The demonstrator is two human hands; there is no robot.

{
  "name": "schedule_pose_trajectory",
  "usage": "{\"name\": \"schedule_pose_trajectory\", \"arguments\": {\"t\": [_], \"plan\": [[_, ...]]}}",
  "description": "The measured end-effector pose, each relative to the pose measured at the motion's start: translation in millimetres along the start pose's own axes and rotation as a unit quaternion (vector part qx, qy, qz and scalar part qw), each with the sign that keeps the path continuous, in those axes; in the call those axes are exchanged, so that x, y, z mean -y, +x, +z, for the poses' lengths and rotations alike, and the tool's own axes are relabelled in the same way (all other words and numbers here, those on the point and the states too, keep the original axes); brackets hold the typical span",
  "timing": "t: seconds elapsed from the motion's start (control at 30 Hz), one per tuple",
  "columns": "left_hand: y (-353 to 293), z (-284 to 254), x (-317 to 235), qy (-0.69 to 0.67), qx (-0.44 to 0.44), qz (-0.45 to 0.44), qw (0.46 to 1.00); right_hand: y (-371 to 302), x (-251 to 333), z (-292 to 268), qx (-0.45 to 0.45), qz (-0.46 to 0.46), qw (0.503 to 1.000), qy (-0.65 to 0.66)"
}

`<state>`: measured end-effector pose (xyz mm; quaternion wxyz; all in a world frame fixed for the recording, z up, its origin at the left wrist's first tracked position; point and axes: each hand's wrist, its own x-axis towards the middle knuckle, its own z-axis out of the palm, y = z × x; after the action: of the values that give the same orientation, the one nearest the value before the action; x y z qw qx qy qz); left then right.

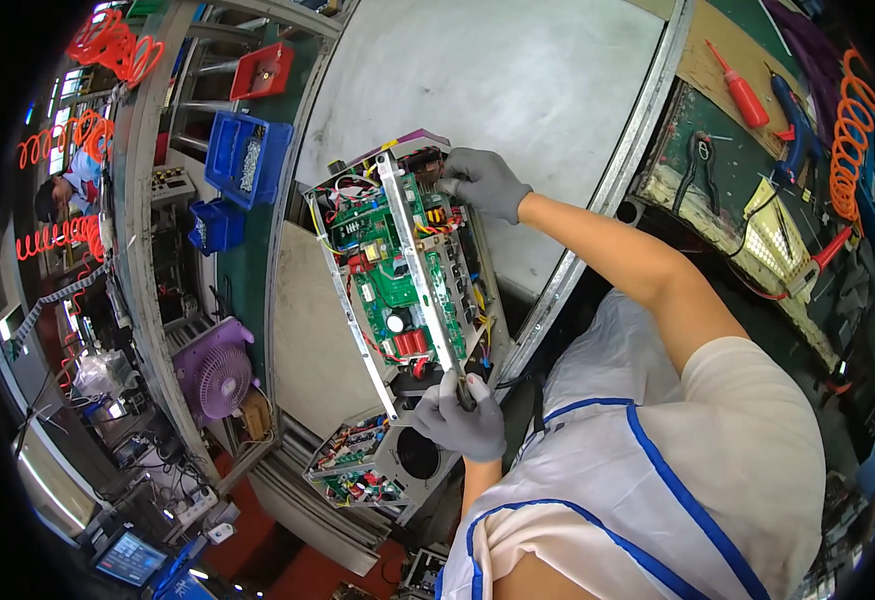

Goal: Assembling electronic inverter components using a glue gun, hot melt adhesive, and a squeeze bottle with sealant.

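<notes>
And here's the left hand (pixel 458 415), gloved, thumb and fingers closed round the open unit's (pixel 398 285) end nearest the second unit (pixel 385 467); the right hand (pixel 486 185) is half-curled at the end farthest from it, exact hold hidden. Trouble might come from an uneven pull: if one side slips, the load could tip toward the second unit, or exposed wires (pixel 485 325) could snag a glove. And look at it, on the worktop (pixel 498 70) just beyond the second unit: green board (pixel 371 312), red blocks (pixel 411 343), metal crossbar (pixel 412 240) running lengthwise!
</notes>
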<state>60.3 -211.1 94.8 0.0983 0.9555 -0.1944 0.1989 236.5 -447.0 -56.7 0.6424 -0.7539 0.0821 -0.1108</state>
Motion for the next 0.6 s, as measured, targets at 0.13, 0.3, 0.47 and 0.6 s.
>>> {"name": "schedule_pose_trajectory", "arguments": {"t": [0.13, 0.3, 0.47, 0.6], "plan": [[1.2, 0.5, -0.2, -0.015, -0.001, -0.01, 1.0, 2.5, -1.2, 6.2, 0.001, -0.005, 1.0, 0.026], [-0.4, 1.6, 2.9, -0.02, -0.001, -0.011, 1.0, 2.3, 7.5, 3.2, 0.027, 0.007, 1.0, 0.003], [-1.6, 2.2, 4.7, -0.019, 0.003, -0.01, 1.0, 4.6, 16.5, 1.3, 0.026, -0.045, 0.995, -0.083], [-1.9, 2.2, 5.9, -0.013, 0.0, -0.002, 1.0, 2.2, 11.8, 6.0, 0.021, 0.027, 0.999, -0.034]]}}
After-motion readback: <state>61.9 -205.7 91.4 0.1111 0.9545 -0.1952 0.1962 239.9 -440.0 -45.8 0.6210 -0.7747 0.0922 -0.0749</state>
